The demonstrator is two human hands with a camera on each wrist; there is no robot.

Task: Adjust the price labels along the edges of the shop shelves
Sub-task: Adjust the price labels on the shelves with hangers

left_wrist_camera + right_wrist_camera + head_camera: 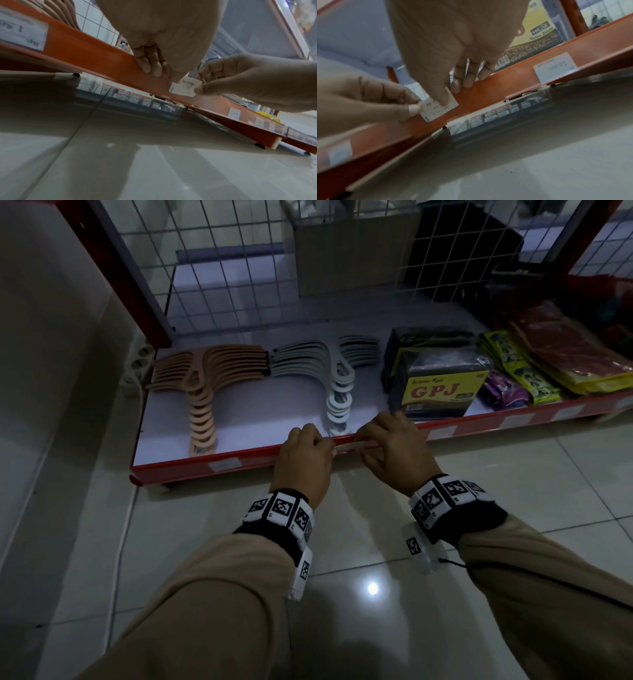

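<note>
In the middle of the head view we have both hands on the red front rail (239,462) of the lowest shop shelf, just above the glossy tiled floor (376,594). Our left hand (303,463) pinches the left end of a small white paper price label (184,88) between thumb and fingertip, so that grip is grasping the label. In the centre of the right wrist view, our right hand (394,455) pinches the other end of the label between thumb and fingers, thumb laid across its printed face, with the remaining fingers curled over the rail's top edge; this grip is also grasping the label. The label sits against the rail face, tilted off the rail's line.

Further labels sit in the rail: one at the upper left of the left wrist view (22,32), one at the upper right of the right wrist view (554,66).

On the shelf, in the upper half of the head view, lie a fan of tan plastic hangers (205,392), a fan of pale grey hangers (337,381), a black and yellow box marked GPJ (438,386), and flat packets (555,361) at the right.
</note>
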